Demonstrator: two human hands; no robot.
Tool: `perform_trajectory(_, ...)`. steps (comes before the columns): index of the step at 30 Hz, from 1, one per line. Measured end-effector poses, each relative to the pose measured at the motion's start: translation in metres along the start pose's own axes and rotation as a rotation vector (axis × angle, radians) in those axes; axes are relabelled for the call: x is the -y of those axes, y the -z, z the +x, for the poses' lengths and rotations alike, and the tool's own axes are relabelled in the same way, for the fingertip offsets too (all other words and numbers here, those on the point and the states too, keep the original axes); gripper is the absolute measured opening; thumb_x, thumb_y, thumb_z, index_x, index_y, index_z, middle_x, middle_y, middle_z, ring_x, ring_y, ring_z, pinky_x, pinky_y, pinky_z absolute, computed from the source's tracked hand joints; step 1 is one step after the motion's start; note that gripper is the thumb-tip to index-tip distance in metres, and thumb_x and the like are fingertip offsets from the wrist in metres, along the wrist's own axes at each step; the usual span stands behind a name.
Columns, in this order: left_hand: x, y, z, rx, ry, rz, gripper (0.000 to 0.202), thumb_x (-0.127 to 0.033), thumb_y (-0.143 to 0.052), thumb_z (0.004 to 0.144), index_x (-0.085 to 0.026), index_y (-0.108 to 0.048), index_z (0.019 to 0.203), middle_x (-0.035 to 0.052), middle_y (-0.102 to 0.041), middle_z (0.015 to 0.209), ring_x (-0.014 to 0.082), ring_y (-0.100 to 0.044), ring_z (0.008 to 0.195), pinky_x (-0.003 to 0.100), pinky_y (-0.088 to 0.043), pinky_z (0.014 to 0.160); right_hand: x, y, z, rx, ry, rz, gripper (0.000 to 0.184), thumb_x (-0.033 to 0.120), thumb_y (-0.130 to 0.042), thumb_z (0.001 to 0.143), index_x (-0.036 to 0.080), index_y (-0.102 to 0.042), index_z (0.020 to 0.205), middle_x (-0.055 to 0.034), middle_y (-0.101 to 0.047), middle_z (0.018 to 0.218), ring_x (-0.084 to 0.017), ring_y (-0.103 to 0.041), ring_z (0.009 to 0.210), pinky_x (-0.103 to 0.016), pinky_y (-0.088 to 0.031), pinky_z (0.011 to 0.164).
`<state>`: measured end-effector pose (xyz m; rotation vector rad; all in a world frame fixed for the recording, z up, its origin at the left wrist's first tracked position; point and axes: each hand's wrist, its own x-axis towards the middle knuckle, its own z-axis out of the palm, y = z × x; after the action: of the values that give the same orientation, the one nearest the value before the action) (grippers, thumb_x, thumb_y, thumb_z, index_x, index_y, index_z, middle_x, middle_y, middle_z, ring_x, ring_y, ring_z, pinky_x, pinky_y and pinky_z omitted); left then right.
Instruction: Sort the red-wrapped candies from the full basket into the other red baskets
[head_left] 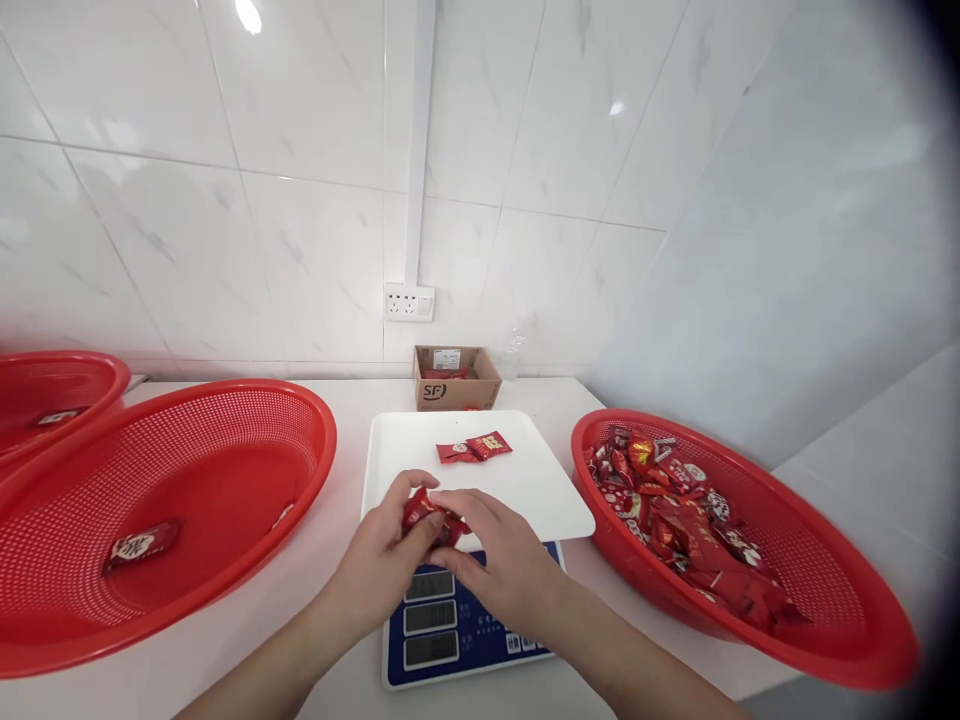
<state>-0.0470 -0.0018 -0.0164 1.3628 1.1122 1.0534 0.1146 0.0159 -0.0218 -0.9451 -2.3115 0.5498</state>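
Note:
My left hand (382, 555) and my right hand (499, 550) meet over the near edge of the scale's white tray (405, 440). Between them is a small red wrapped candy (417, 510), pinched by the fingers of both hands and partly covered by them. Beyond my fingers, two red candy packets (474, 448) lie on the tray, touching each other. Below my hands shows the blue front panel of the digital scale (480, 650), with dark display windows and some keys.
At right stands a red basket (832, 540) holding many red wrapped candies (682, 510). The left red basket (225, 480) contains a few candies; another red basket (97, 368) sits farther left. A cardboard box (454, 397) stands behind the scale, near the tiled wall.

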Motion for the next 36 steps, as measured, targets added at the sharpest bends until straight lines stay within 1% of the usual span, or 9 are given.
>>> perform_trajectory(5,-0.008,0.057,-0.012,-0.379,-0.049,0.345,0.042,-0.049,-0.046,0.082,-0.024,-0.041,0.115,0.0019,-0.061,0.083,0.0174,-0.058,0.070,0.029,-0.047,0.061,-0.025,0.013,0.018,0.030,-0.077,-0.193,0.035,0.028,-0.047,0.088,0.018,-0.051,0.122,-0.0104,-0.059,0.118,-0.023,-0.052,0.111,-0.041,-0.043,0.093)
perform_trajectory(8,-0.015,0.098,-0.018,-0.588,0.086,0.739,0.042,-0.053,-0.042,0.082,-0.026,-0.045,0.115,0.0038,-0.064,0.081,0.0234,-0.061,0.067,0.032,-0.045,0.057,-0.046,0.018,0.037,0.035,-0.107,-0.352,0.032,0.019,-0.047,0.087,0.015,-0.055,0.118,-0.0106,-0.058,0.121,-0.025,-0.047,0.115,-0.043,-0.037,0.098)
perform_trajectory(13,-0.019,0.131,-0.023,-0.622,0.298,1.166,0.058,-0.055,-0.029,0.085,-0.023,-0.031,0.133,0.0080,-0.065,0.074,0.0330,-0.060,0.066,0.034,-0.037,0.049,-0.068,0.011,0.060,0.101,-0.044,-0.361,0.026,0.019,-0.050,0.085,0.017,-0.060,0.109,-0.0083,-0.062,0.113,-0.024,-0.047,0.110,-0.040,-0.037,0.095)
perform_trajectory(16,-0.018,0.123,-0.023,-0.580,0.273,1.132,0.061,-0.054,-0.030,0.086,-0.021,-0.025,0.136,0.0014,-0.059,0.066,0.0255,-0.058,0.057,0.030,-0.036,0.048,-0.072,0.006,0.065,0.103,-0.062,-0.347,0.022,0.014,-0.051,0.083,0.016,-0.062,0.101,-0.0107,-0.064,0.104,-0.025,-0.049,0.106,-0.041,-0.037,0.091)
perform_trajectory(18,-0.017,0.110,-0.021,-0.527,0.182,1.043,0.056,-0.055,-0.033,0.085,-0.022,-0.033,0.131,-0.0020,-0.056,0.063,0.0209,-0.056,0.055,0.028,-0.038,0.049,-0.070,0.005,0.064,0.094,-0.086,-0.325,0.019,0.013,-0.047,0.083,0.016,-0.063,0.094,-0.0111,-0.065,0.095,-0.025,-0.051,0.100,-0.041,-0.038,0.088)
perform_trajectory(22,-0.015,0.073,-0.007,-0.266,0.004,0.812,0.044,-0.053,-0.039,0.084,-0.026,-0.048,0.117,-0.0028,-0.057,0.070,0.0164,-0.055,0.062,0.027,-0.042,0.058,-0.050,0.009,0.055,0.070,-0.134,-0.226,0.025,0.021,-0.034,0.091,0.017,-0.059,0.090,-0.0067,-0.064,0.086,-0.019,-0.055,0.083,-0.034,-0.043,0.075)
perform_trajectory(25,-0.015,0.044,0.008,-0.091,-0.066,0.682,0.039,-0.052,-0.040,0.085,-0.025,-0.054,0.108,-0.0017,-0.057,0.075,0.0152,-0.052,0.064,0.026,-0.040,0.059,-0.030,0.014,0.043,0.047,-0.171,0.096,0.029,0.027,-0.028,0.095,0.018,-0.055,0.099,-0.0031,-0.061,0.084,-0.014,-0.056,0.073,-0.028,-0.045,0.066)
perform_trajectory(29,-0.019,0.016,0.024,0.088,-0.112,0.389,0.036,-0.052,-0.041,0.084,-0.020,-0.054,0.077,-0.0021,-0.052,0.067,0.0135,-0.047,0.063,0.025,-0.039,0.057,-0.012,0.019,0.028,-0.013,-0.174,0.426,0.026,0.035,-0.038,0.092,0.020,-0.052,0.108,-0.0005,-0.057,0.080,-0.012,-0.051,0.066,-0.026,-0.042,0.061)
perform_trajectory(36,-0.014,0.002,0.024,0.091,-0.054,0.162,0.033,-0.048,-0.050,0.081,-0.019,-0.044,0.066,-0.0049,-0.044,0.061,0.0108,-0.043,0.058,0.023,-0.038,0.055,-0.011,0.012,0.011,-0.114,-0.206,0.463,0.023,0.040,-0.042,0.090,0.023,-0.048,0.104,0.0051,-0.048,0.063,-0.010,-0.043,0.054,-0.023,-0.036,0.051)
